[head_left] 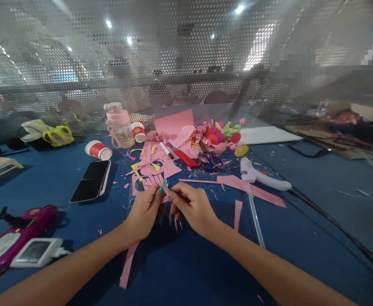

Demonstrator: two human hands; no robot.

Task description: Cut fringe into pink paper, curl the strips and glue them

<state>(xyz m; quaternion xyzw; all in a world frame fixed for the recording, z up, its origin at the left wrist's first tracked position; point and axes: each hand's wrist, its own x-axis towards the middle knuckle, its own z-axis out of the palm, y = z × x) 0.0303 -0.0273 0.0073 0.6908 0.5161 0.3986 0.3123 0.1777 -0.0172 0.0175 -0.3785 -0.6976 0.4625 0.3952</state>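
Nearest, just short of the hands, lies a pink paper strip [127, 263] on the blue table [180, 276], running from under the left wrist toward the viewer. Closed around a small pink paper piece [165, 196] are both hands: left hand [144, 212] pinching it from the left with thumb and fingertips, right hand [194, 207] pinching from the right, long pointed nails hanging down. Held just above the table, that piece, at the near edge of the pink scrap pile [161, 165]. Just right of the right hand, a short upright pink offcut [238, 214] and a clear glue stick [255, 221]. Left of the hands, well apart: a white charger block [36, 252] touching a magenta device [14, 236], then farther back a dark smartphone [91, 181]. Beyond the right hand, a long pink paper band [250, 189] and a white glue gun [263, 177] with its black cable trailing right. Behind the scrap pile: a red-handled cutter [185, 157], blue scissors [210, 160], curled ribbons and coloured balls [216, 131]. Farther left of those, a tipped red-and-white cup [97, 150], a pink-lidded bottle [120, 125]. Farthest, a perforated metal screen [186, 63]
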